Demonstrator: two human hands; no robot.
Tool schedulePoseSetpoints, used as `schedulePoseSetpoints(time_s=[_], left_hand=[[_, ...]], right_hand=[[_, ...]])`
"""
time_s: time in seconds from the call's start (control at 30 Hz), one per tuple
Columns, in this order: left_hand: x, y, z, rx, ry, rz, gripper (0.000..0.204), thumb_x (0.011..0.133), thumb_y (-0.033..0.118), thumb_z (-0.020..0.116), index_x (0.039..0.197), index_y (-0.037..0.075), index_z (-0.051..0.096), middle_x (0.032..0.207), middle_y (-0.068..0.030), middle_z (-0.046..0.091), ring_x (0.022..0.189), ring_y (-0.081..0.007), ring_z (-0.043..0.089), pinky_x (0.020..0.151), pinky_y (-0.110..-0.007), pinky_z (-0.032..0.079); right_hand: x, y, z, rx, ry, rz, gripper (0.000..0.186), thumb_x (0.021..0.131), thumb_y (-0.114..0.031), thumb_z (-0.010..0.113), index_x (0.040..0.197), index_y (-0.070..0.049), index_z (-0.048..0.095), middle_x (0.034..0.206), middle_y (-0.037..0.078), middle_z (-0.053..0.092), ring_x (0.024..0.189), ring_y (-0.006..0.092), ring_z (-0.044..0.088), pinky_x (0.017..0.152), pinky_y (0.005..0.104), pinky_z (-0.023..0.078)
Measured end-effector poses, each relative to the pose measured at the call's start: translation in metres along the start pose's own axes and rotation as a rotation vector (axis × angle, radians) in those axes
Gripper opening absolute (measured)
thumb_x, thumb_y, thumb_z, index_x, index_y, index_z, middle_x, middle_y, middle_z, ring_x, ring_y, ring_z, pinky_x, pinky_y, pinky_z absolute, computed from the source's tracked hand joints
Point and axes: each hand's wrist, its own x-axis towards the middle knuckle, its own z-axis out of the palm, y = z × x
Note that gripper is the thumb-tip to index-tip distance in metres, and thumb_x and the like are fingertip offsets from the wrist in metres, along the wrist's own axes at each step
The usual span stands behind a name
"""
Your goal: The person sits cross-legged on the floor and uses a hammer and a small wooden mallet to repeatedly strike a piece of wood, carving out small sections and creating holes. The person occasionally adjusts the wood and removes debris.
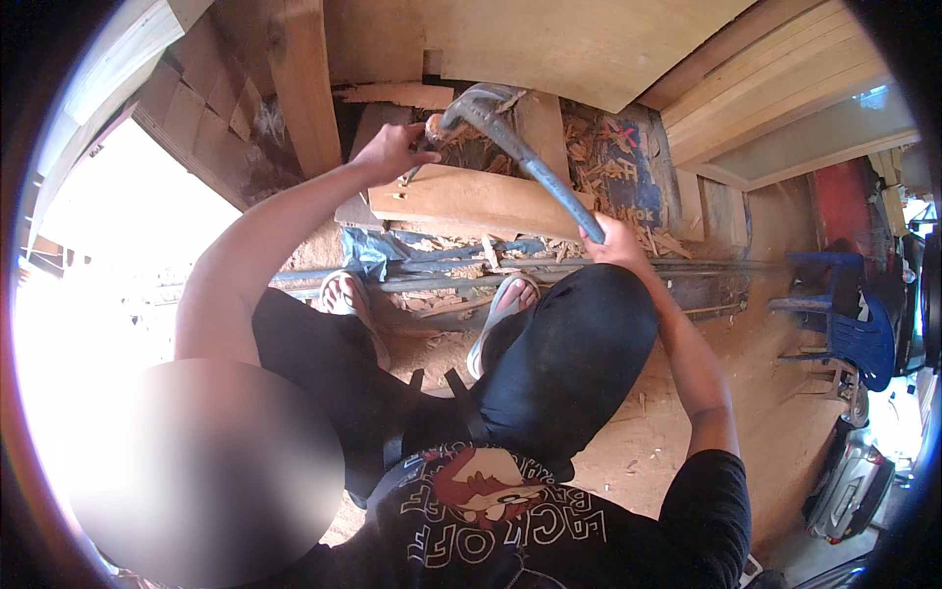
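My right hand is wrapped round the lower end of a claw hammer with a blue-grey handle. The hammer's head lies up and to the left, close to my left hand. That hand is closed on what looks like a chisel; its reddish-brown handle end shows by the hammer face. Below the fingers, a thin dark tip points down at a pale wooden plank. Small dark holes mark the plank's left end. My fingers hide the middle of the tool.
Wood chips lie around the plank. Large plywood sheets stand beyond it, and thick boards at the right. Long pipes and a blue plastic scrap lie before my sandalled feet. Blue chairs are farther right.
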Motion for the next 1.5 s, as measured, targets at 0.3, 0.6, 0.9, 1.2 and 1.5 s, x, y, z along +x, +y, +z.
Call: schedulePoseSetpoints(time_s=[0.3, 0.6, 0.9, 1.2, 1.5], left_hand=[[0.000, -0.005, 0.001, -0.001, -0.034, -0.002, 0.060, 0.094, 0.047, 0.077, 0.132, 0.001, 0.068, 0.104, -0.0285, 0.075, 0.102, -0.0418, 0.073, 0.093, -0.049, 0.056], [-0.004, 0.005, -0.002, -0.006, -0.073, -0.103, 0.058, 0.094, 0.041, 0.079, 0.134, 0.000, 0.067, 0.110, -0.0247, 0.077, 0.105, -0.0375, 0.075, 0.098, -0.045, 0.058], [-0.003, -0.052, -0.013, -0.062, -0.152, 0.015, 0.051, 0.093, 0.029, 0.075, 0.133, -0.001, 0.066, 0.126, -0.0197, 0.074, 0.119, -0.0306, 0.072, 0.106, -0.041, 0.056], [-0.017, -0.087, -0.012, 0.166, -0.220, -0.179, 0.045, 0.095, 0.030, 0.071, 0.133, 0.006, 0.068, 0.132, -0.0162, 0.073, 0.126, -0.0339, 0.067, 0.110, -0.046, 0.051], [-0.022, -0.085, -0.005, 0.395, -0.358, -0.145, 0.091, 0.091, 0.054, 0.074, 0.163, 0.011, 0.038, 0.166, -0.0202, 0.041, 0.150, -0.0391, 0.044, 0.125, -0.050, 0.036]], right_hand=[[0.004, -0.016, 0.004, 0.172, 0.189, 0.032, 0.007, 0.097, -0.009, 0.069, 0.103, -0.006, 0.071, 0.074, 0.000, 0.065, 0.069, 0.0093, 0.061, 0.066, 0.0317, 0.050], [0.014, 0.008, 0.008, 0.107, 0.204, 0.066, 0.017, 0.095, -0.015, 0.071, 0.110, -0.008, 0.071, 0.077, 0.012, 0.066, 0.071, 0.0215, 0.066, 0.072, 0.0399, 0.053], [0.054, 0.081, 0.000, -0.198, 0.206, 0.323, 0.025, 0.091, -0.025, 0.077, 0.103, -0.004, 0.072, 0.091, 0.021, 0.076, 0.092, 0.0385, 0.075, 0.083, 0.0477, 0.056], [0.037, 0.076, 0.037, -0.303, 0.059, 0.351, 0.046, 0.101, -0.038, 0.066, 0.125, 0.001, 0.063, 0.103, 0.028, 0.074, 0.102, 0.0474, 0.072, 0.091, 0.0567, 0.055], [0.033, 0.073, 0.012, -0.283, -0.040, 0.313, 0.049, 0.096, -0.038, 0.073, 0.135, -0.010, 0.062, 0.111, 0.019, 0.075, 0.109, 0.0422, 0.072, 0.092, 0.0528, 0.055]])
